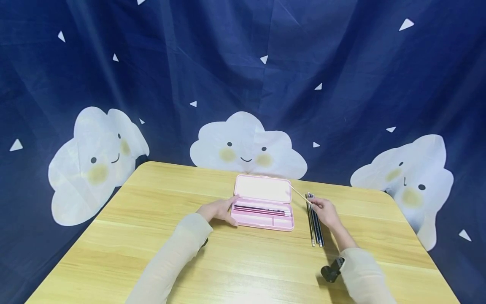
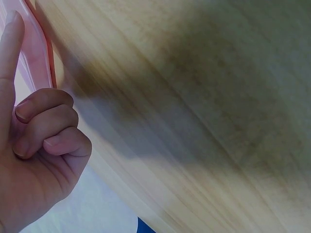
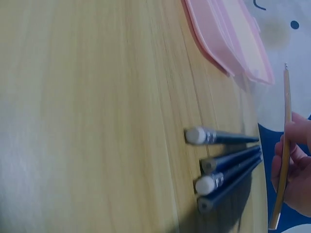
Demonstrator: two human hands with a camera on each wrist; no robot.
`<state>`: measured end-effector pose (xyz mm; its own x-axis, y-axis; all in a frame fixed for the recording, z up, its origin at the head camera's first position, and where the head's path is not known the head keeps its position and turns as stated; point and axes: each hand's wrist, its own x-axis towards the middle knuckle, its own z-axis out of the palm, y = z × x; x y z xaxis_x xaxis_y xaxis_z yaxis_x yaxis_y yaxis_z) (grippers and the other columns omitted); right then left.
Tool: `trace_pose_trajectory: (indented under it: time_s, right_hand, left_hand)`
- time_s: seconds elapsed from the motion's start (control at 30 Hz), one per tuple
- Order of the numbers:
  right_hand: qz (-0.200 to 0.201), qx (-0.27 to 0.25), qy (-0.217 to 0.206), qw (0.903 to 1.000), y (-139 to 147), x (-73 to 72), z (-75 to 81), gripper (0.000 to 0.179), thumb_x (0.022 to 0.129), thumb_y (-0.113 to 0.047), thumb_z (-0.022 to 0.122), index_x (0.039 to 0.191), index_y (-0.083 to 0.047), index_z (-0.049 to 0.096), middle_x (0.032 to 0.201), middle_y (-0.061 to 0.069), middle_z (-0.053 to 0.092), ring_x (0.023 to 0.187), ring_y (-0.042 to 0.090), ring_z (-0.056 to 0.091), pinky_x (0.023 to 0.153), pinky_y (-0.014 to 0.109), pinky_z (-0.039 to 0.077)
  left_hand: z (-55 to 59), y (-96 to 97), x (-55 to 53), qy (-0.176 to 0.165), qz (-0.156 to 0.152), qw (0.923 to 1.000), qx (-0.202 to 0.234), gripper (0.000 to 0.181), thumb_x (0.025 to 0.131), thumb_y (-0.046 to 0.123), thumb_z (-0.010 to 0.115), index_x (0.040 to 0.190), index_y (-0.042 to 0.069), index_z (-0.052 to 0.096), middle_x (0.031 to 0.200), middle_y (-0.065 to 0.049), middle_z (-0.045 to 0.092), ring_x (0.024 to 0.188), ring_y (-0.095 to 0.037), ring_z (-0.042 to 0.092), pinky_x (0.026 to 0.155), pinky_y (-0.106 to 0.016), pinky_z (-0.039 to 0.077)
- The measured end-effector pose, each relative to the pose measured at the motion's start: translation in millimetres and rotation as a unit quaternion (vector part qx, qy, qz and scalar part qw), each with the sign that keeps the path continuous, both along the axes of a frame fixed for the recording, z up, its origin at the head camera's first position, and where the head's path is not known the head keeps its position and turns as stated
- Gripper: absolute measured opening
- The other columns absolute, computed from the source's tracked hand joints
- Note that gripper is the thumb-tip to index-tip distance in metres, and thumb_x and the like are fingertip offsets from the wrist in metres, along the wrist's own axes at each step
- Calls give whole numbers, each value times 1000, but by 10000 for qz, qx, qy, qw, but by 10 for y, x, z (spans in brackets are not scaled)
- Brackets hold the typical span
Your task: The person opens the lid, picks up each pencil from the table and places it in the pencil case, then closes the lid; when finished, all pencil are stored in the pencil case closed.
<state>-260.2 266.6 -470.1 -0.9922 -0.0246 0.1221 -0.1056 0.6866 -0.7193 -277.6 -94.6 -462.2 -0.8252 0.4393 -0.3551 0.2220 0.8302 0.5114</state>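
A pink pencil case (image 1: 250,219) lies with its lid raised toward the back of the table. Dark and reddish pencils (image 1: 262,210) rest in its long compartment. My left hand (image 1: 218,210) holds the case's left end between thumb and index finger; its other fingers are curled in the left wrist view. To the right of the case, my right hand (image 1: 325,211) pinches a slim wood-coloured pencil (image 3: 286,107), slanted, its far end reaching toward the lid. Beneath that hand, several dark pencils (image 1: 316,230) lie side by side on the table, some with white erasers.
The light wooden table (image 1: 152,253) has rounded far corners. Behind it hangs a dark blue curtain (image 1: 322,50) with smiling clouds and small white triangles. A black wrist device (image 1: 332,270) sits at the right cuff.
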Motion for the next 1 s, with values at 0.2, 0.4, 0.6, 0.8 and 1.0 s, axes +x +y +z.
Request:
trace_pose_trajectory:
  time_s: [0.2,0.4,0.6,0.8,1.0]
  right_hand:
    - [173,-171,-7,9997,-102,-19,-14,24,86,1,55,108,8,62,108,29,58,99,35,55,80,35,49]
    - [323,-282,39,9991,-200,-32,-20,20,84,2,58,102,8,65,99,24,62,88,23,56,67,20,47]
    - [503,-317,91,9982,-296,-48,-26,19,84,3,57,101,8,65,91,20,64,75,16,54,61,20,45]
    - [619,-98,162,9979,-408,-62,-46,19,83,4,58,100,5,67,96,20,64,87,26,57,71,28,48]
    - [676,151,263,9972,-523,-64,-39,15,82,3,59,95,2,68,96,19,63,84,25,55,72,32,47]
  left_hand:
    - [-5,1,-5,15,-14,10000,-34,107,66,41,79,147,19,13,140,-24,36,126,-37,38,105,-47,30]
    - [-8,-3,-2,1,-5,10000,2,107,66,39,80,147,18,14,140,-24,36,126,-38,38,105,-48,30]
    - [0,-3,-4,-18,17,10000,10,106,67,38,79,147,19,13,141,-23,35,126,-38,37,105,-47,29]
    - [0,-2,-4,-7,5,10000,-34,106,67,39,79,147,19,14,140,-23,37,126,-38,38,105,-47,30]
    - [1,-4,4,2,-10,10000,-22,105,67,39,79,147,18,14,139,-25,37,125,-38,38,105,-47,30]
